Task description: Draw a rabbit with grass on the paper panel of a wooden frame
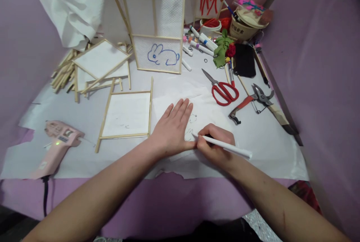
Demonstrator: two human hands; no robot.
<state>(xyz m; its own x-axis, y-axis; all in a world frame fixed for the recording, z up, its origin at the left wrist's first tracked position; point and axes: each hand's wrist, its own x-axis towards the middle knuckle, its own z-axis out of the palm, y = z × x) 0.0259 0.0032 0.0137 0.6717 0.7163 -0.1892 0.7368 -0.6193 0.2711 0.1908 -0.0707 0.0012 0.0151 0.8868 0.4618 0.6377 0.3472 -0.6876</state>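
My left hand (173, 127) lies flat on a sheet of white paper (165, 103), fingers stretched out and thumb reaching toward my right hand. In my right hand (215, 142) is a white pen (229, 147), its tip touching the paper beside the left hand. Thin dark lines of a small drawing (192, 124) show there, partly covered by the left hand. To the left of that hand lies a wooden stick frame (103, 122) with white paper in it and a few faint marks.
A pink glue gun (57, 142) with a green light lies at the left. Red-handled scissors (225, 93), pruning shears (253, 101) and a black phone (244, 60) lie at the right. Behind stand a rabbit-drawn panel (159, 53), wooden sticks (64, 71) and several markers (208, 41).
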